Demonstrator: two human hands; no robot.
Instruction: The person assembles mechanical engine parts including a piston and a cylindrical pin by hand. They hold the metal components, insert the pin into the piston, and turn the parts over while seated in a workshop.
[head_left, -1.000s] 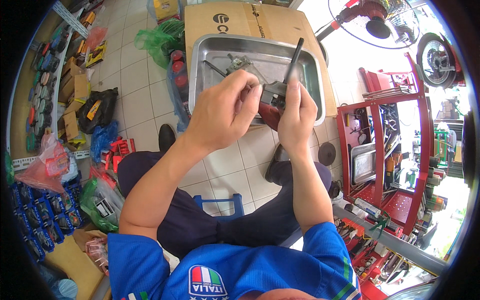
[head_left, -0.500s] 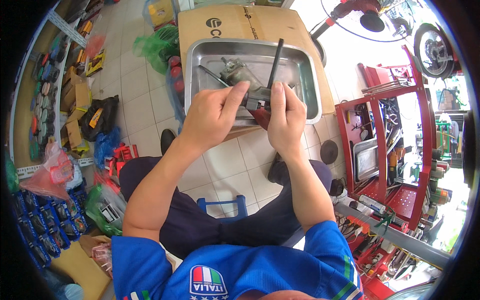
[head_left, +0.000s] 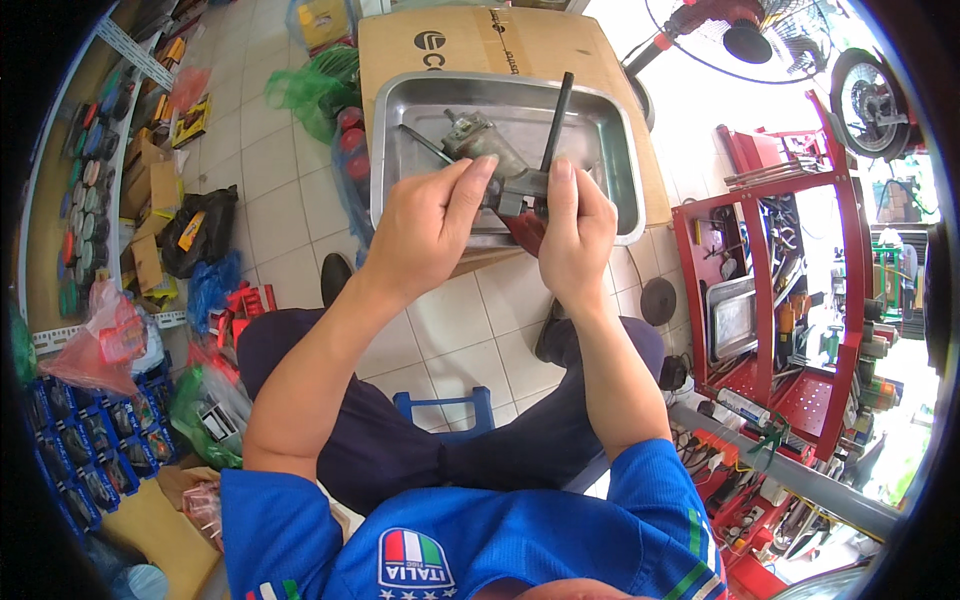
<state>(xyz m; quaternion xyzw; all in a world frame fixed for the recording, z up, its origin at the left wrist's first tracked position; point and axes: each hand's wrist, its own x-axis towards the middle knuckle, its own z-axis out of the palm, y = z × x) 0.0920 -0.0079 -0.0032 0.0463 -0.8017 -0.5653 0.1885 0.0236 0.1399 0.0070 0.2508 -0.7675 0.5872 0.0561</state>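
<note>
Both my hands are closed around a dark grey metal part (head_left: 519,204) held over the metal tray (head_left: 379,150). My left hand (head_left: 422,215) grips its left end, thumb pressed along the top. My right hand (head_left: 578,228) pinches its right side, thumb up. A straight black rod (head_left: 560,118) rises from beside my right thumb. Something dark red (head_left: 526,234) shows under the part, between my hands; its kind is not clear. Just beyond my left thumb, a dull silvery cylindrical part (head_left: 486,140) lies in the tray. A thin metal rod (head_left: 425,143) sticks out past my left hand.
The tray stands on a cardboard box (head_left: 550,40). A blue stool (head_left: 450,408) is between my legs. To the right is a red tool rack (head_left: 760,300), with a fan (head_left: 745,40) farther back. Shelves with goods (head_left: 95,200) and plastic bags (head_left: 200,230) line the left.
The held part has turned slightly, and more of the dark red thing shows beneath it. The black rod's top has shifted a little right. Both hands keep their grip.
</note>
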